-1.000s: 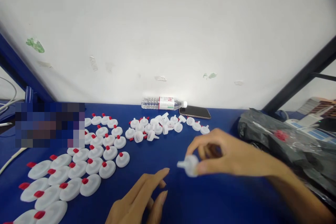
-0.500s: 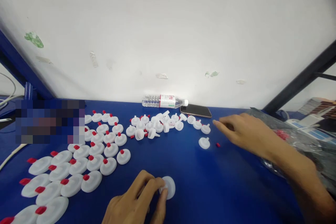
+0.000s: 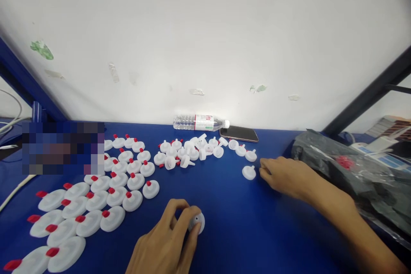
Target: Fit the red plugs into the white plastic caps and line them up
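My left hand (image 3: 163,244) is low in the middle, its fingers closed on a white disc-shaped plastic part (image 3: 197,221) held just above the blue table (image 3: 231,209). My right hand (image 3: 282,175) rests on the table further right. Its fingertips are curled down and pressed together, right beside a loose white disc part (image 3: 248,172). What is under those fingertips is hidden. Rows of white discs with red caps (image 3: 96,199) lie to the left. A heap of uncapped white discs (image 3: 189,152) lies near the back.
A water bottle (image 3: 199,123) lies on its side against the white wall, with a phone (image 3: 239,134) beside it. A dark plastic bag (image 3: 346,175) holding red bits (image 3: 345,162) fills the right side. A white cable (image 3: 13,188) runs along the left edge.
My right hand passed the white part to my left hand, reached to the back right, then came down where a small red cap lay. My left hand closed on the part.
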{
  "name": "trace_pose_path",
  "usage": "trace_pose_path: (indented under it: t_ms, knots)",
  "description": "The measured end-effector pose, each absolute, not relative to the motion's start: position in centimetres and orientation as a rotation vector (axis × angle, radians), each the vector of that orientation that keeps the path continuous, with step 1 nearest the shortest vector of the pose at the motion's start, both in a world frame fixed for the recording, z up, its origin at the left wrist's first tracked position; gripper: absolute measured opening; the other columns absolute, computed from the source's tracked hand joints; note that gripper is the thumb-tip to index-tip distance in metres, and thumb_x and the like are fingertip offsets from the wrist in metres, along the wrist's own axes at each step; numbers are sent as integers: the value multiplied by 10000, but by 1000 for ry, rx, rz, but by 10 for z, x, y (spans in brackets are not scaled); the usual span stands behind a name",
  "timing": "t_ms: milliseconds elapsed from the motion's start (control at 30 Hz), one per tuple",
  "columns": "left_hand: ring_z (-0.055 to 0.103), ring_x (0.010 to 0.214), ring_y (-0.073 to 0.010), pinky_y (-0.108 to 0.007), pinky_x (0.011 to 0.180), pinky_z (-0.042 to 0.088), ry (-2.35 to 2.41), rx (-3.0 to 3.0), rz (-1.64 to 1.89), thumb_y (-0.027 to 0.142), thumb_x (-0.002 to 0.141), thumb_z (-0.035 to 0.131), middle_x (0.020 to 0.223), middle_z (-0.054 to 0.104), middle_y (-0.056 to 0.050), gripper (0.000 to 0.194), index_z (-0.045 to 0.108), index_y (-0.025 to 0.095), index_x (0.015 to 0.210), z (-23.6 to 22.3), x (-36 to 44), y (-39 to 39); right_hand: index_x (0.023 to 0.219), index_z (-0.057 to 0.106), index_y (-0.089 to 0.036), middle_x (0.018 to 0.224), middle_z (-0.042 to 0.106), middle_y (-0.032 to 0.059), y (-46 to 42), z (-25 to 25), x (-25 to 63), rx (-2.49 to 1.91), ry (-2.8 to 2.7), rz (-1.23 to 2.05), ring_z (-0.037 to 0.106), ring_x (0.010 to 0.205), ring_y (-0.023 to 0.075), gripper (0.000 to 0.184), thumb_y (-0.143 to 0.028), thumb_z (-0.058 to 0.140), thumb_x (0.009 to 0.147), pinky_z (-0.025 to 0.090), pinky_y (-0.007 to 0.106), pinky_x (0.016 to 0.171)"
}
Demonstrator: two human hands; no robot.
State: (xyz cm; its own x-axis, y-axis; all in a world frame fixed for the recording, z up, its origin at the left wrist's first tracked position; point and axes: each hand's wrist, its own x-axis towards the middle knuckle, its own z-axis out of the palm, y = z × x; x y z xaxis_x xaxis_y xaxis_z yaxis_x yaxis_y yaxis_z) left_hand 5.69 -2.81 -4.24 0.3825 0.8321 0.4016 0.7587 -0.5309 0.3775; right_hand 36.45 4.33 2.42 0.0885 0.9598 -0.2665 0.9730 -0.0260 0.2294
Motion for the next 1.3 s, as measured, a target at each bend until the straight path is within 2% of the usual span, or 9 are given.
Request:
trace_pose_path:
  t_ms: [133, 300, 400, 467, 633, 800, 933, 1033, 1300]
  knots:
    - [721, 633, -85, -195, 644, 624, 1428, 2535, 859, 326, 1089, 368, 1115, 687, -8, 246, 592, 299, 1186, -40, 56, -28, 927, 713, -176, 939, 780, 167, 42, 27, 363, 2032, 1923, -8, 756, 872, 355, 353, -222, 375, 1016, 438, 390, 683]
    - [722, 639, -96, -196, 502, 581, 1391, 2569, 850, 349, 1073, 429, 1167, 697, -17, 233, 602, 298, 1221, -43, 56, -29, 880, 682, -215, 874, 771, 122, 47, 44, 363, 2212, 1901, 144, 726, 789, 332, 320, -311, 408, 1014, 360, 359, 604]
    - [769, 748, -115, -206, 551, 601, 1382, 2565, 874, 340, 1085, 400, 1199, 727, 1, 276, 574, 312, 1297, -45, 55, -30, 828, 653, -239, 715, 710, 36, 44, 56, 354, 2496, 2180, 185, 651, 645, 238, 287, -390, 485, 1004, 365, 333, 584]
    - [790, 857, -125, -195, 593, 612, 1398, 2543, 893, 373, 1088, 413, 1207, 755, 19, 335, 511, 321, 1404, -46, 56, -30, 797, 646, -236, 655, 664, -3, 38, 59, 342, 2550, 2570, 28, 596, 580, 180, 291, -408, 534, 1004, 389, 307, 583]
    - [789, 909, -99, -131, 520, 558, 1379, 2500, 946, 433, 1084, 438, 1117, 806, 51, 507, 341, 298, 1563, -47, 55, -28, 867, 686, -215, 740, 677, -6, 14, 38, 298, 1976, 3143, -613, 579, 620, 136, 255, -357, 554, 1032, 419, 256, 587]
    - [779, 777, -99, -128, 480, 520, 1341, 2564, 926, 394, 1077, 470, 1014, 808, 15, 533, 337, 233, 1568, -48, 53, -28, 998, 736, -233, 823, 692, -20, -1, 16, 269, 1596, 3120, -861, 588, 637, 104, 191, -276, 552, 1029, 392, 246, 595]
    - [734, 626, -96, -138, 497, 526, 1352, 2580, 924, 385, 1079, 464, 852, 766, 27, 514, 359, 218, 1553, -49, 53, -30, 982, 736, -234, 836, 699, -27, -3, 14, 268, 1448, 3104, -909, 596, 669, 105, 186, -254, 554, 1019, 387, 250, 620]
    - [732, 621, -105, -141, 517, 539, 1350, 2586, 907, 375, 1079, 463, 752, 718, 48, 521, 356, 202, 1559, -49, 53, -30, 1001, 745, -234, 846, 700, -21, -2, 16, 271, 1437, 3103, -853, 595, 680, 110, 202, -246, 544, 1019, 378, 261, 630]
    - [687, 542, -86, -153, 500, 541, 1355, 2552, 959, 356, 1064, 486, 862, 755, 29, 509, 378, 233, 1545, -49, 55, -31, 1086, 752, -284, 826, 668, -28, 3, 18, 278, 1306, 3065, -743, 593, 693, 120, 244, -284, 509, 1064, 338, 279, 614]
